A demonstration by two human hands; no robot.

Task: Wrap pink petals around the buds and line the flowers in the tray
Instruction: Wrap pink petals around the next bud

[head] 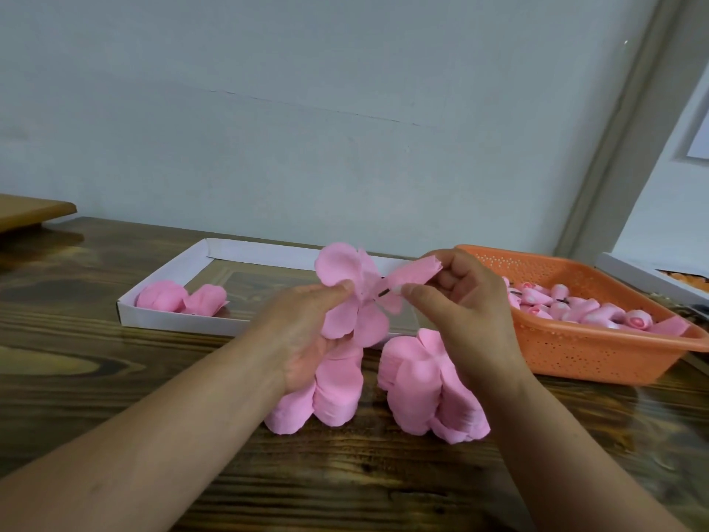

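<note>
While two finished flowers point(180, 299) lie in the white tray point(169, 268) toward the tabletop's far left edge, the left hand point(307, 328) pinches a petal layer point(347, 297) between thumb and fingers point(337, 288). Just to its right, the right hand point(466, 301) pinches a bud's dark stem point(383, 292), whose long axis runs sideways into the petals' centre; the bud itself is hidden. Petal stacks point(422, 389) sit beneath, the orange basket point(598, 351) of buds at right.

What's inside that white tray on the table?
Two finished pink flowers lie at the left end of the white tray. The person's hands and the petals they hold hide part of its middle and right, so anything there is unseen.
</note>
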